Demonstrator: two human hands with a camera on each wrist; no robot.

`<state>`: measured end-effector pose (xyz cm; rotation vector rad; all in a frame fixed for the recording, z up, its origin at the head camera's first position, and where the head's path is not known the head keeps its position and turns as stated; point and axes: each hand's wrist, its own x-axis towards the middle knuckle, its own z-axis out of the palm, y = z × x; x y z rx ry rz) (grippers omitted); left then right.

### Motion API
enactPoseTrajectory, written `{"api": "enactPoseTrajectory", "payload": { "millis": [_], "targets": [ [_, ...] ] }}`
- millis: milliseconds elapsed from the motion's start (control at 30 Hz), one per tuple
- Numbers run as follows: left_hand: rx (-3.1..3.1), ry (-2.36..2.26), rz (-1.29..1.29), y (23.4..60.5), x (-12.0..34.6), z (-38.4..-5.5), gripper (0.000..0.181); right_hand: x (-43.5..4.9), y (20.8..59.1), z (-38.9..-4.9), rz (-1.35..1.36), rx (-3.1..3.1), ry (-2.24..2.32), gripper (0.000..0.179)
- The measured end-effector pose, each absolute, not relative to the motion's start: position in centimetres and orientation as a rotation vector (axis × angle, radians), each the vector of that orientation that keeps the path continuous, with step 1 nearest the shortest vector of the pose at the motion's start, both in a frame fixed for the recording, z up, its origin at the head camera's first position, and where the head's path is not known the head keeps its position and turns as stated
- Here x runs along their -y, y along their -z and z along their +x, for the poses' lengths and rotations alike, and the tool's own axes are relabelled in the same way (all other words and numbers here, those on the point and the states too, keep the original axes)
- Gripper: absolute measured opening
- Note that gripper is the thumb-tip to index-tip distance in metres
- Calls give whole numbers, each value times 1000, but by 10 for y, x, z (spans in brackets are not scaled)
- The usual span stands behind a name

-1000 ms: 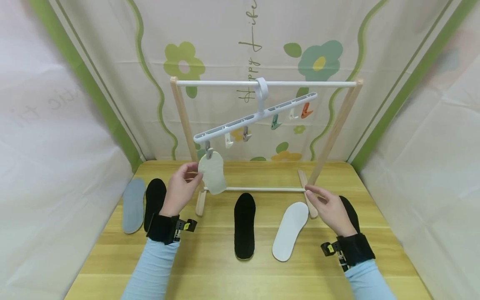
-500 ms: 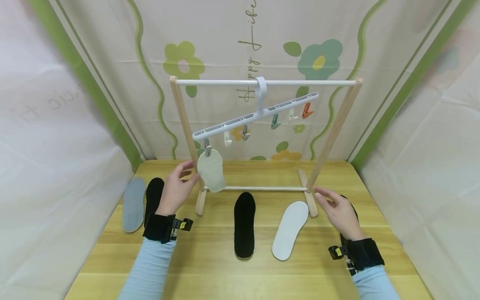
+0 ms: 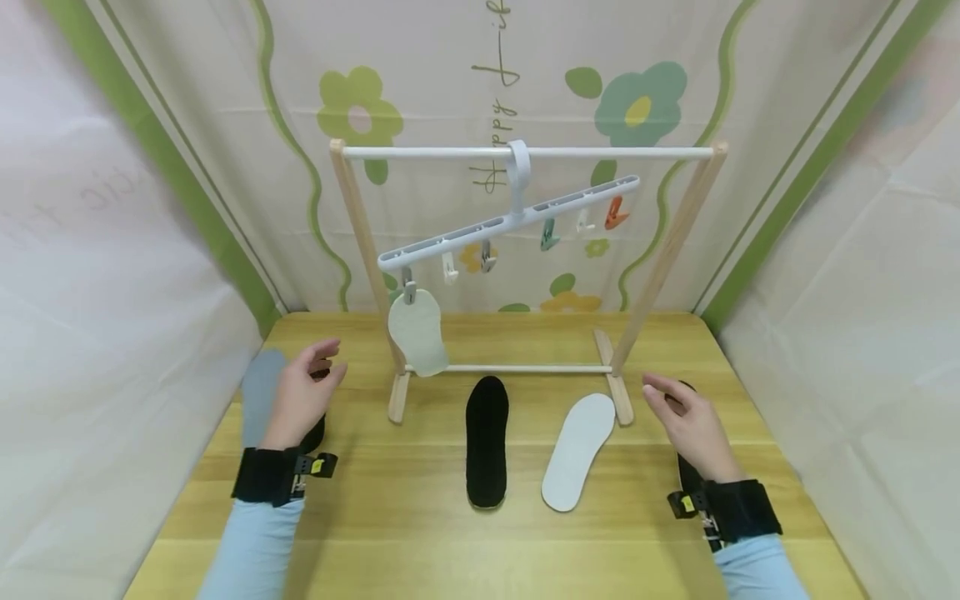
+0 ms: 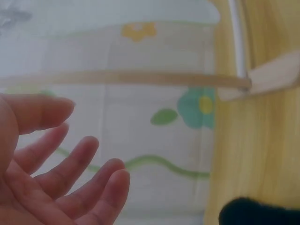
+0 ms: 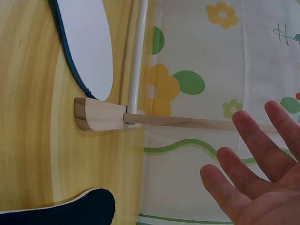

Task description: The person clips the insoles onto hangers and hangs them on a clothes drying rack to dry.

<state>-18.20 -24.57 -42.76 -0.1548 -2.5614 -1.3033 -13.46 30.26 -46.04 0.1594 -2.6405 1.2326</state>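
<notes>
I've drawn my left hand (image 3: 300, 398) off the pale felt insole (image 3: 418, 332), now clip-hung at 11 o'clock | fingers spread, empty | right hand (image 3: 690, 429) slack-fingered, withdrawn toward 4 o'clock above the wooden surface (image 3: 420, 533).

Thin cursive lettering runs vertically up the flowered backdrop (image 3: 450, 75) behind the white top rail (image 3: 525, 152). It appears to read "Happy Life", though the rail, the hanger hook and the frame's top edge cut off parts.
</notes>
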Motion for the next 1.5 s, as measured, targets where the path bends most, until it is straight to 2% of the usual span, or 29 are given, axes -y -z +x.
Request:
{"api": "enactPoseTrajectory", "payload": {
  "millis": [300, 533, 933, 1233, 1500],
  "targets": [
    [2607, 1270, -66, 442, 272, -168, 41, -300, 476, -122, 68, 2614, -1270, 44],
    [2653, 1262, 25, 456, 274, -154, 38, -297, 491, -113, -9, 2599, -1259, 42],
    [2660, 1400, 62, 482, 232, -136, 36, -308, 514, -91, -145, 2568, -1280, 39],
    [2638, 1447, -38, 474, 202, -120, 30, -327, 520, -78, -202, 2559, -1254, 37],
    [2597, 1524, -144, 468, 176, -111, 26, -348, 526, -73, -337, 2656, -1190, 43]
  ]
}}
